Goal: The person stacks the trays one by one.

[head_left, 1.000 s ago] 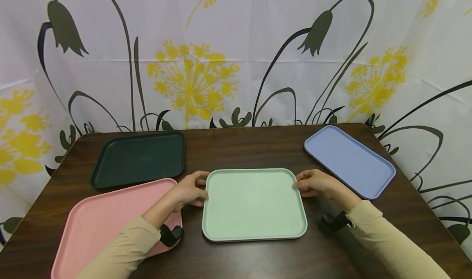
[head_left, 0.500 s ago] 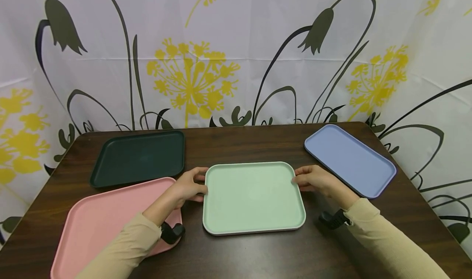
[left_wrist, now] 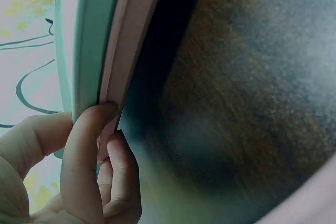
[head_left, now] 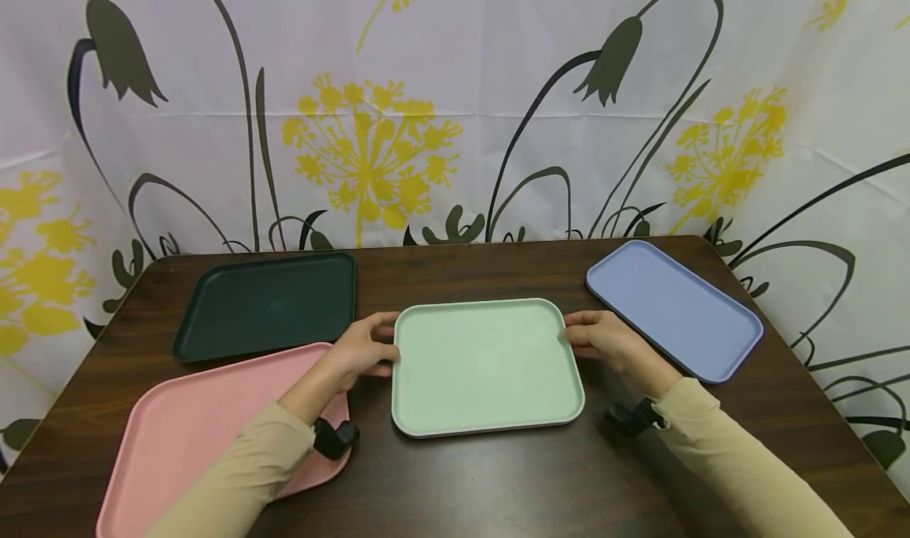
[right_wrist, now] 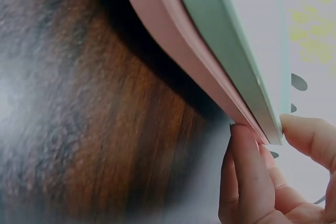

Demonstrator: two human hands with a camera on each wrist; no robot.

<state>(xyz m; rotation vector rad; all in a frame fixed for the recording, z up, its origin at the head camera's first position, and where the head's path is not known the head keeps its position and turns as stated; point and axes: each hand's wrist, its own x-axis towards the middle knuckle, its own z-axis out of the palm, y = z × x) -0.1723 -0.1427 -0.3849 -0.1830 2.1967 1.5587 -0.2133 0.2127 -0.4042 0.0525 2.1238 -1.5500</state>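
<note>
A light green tray (head_left: 486,368) lies in the middle of the table in the head view. The wrist views show a pink tray (left_wrist: 128,35) right beneath it, stacked so that their rims run together. My left hand (head_left: 362,352) grips the left short side of the stack, with fingers (left_wrist: 86,145) against both rims. On the opposite side my right hand (head_left: 600,336) holds the stack, its thumb (right_wrist: 310,135) at the green rim and the other fingers at the pink one. Whether the stack touches the table cannot be told.
A larger pink tray (head_left: 206,435) lies at the left, partly under my left forearm. Behind it is a dark green tray (head_left: 266,305). A blue tray (head_left: 671,309) sits slantwise at the right back. Beyond the brown table (head_left: 455,490) hangs a flowered curtain (head_left: 426,32).
Both hands have moved the green tray and the pink one under it a little away from me, toward the table's back edge. The other trays have stayed put.
</note>
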